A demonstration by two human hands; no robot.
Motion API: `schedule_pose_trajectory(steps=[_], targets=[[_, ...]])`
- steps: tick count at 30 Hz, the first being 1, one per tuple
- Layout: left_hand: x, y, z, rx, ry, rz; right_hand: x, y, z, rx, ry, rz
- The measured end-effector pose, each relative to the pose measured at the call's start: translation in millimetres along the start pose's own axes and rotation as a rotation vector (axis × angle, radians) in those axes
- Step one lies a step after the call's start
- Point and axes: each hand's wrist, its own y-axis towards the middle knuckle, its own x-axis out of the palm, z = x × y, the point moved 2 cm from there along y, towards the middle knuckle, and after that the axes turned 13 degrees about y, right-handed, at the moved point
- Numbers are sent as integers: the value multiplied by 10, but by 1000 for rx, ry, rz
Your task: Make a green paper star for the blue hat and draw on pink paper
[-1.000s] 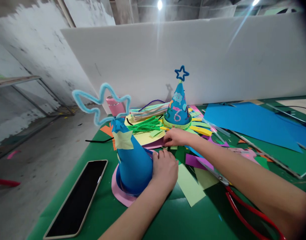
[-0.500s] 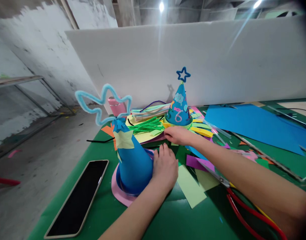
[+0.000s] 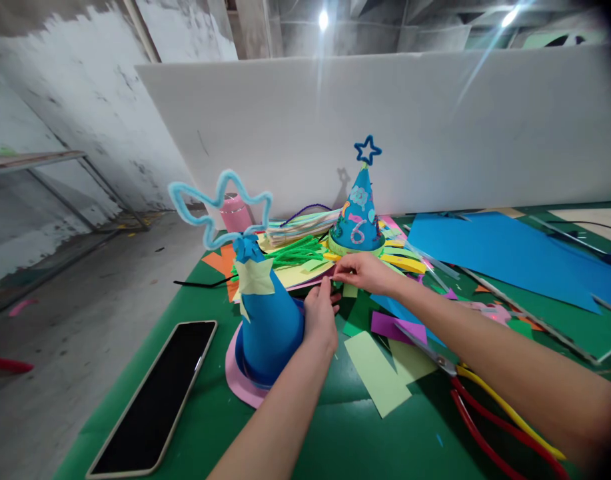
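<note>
My left hand (image 3: 321, 312) is beside the blue cone hat (image 3: 271, 327), its fingers slightly apart and its raised fingertip meeting my right hand. My right hand (image 3: 368, 272) is closed in a pinch at that fingertip; whatever lies between is too small to make out. The near hat has a pink brim (image 3: 240, 380), a pale yellow paper star (image 3: 256, 276) and a light-blue pipe-cleaner star (image 3: 225, 200) on top. Behind my hands stands a decorated blue party hat (image 3: 358, 220) with a "6" and a dark-blue star (image 3: 368, 151).
A phone (image 3: 152, 400) lies at left on the green table. Red-and-yellow-handled scissors (image 3: 448, 367) rest under my right forearm. Pale green paper pieces (image 3: 378, 373), green pipe cleaners (image 3: 298, 251) and blue sheets (image 3: 490, 257) are spread about. A white board (image 3: 410, 127) stands behind.
My left hand has come off the near hat and moved up to my right hand's fingertips. The near hat appears slightly further right. My right hand has shifted slightly right.
</note>
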Motion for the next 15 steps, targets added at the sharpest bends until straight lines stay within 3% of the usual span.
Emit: schedule_pose_trajectory(steps=[6, 15], targets=[[101, 120, -27, -185, -153, 80, 44, -95, -21, 21, 78, -17], [104, 72, -15, -213, -170, 65, 124, 88, 41, 256, 172, 161]])
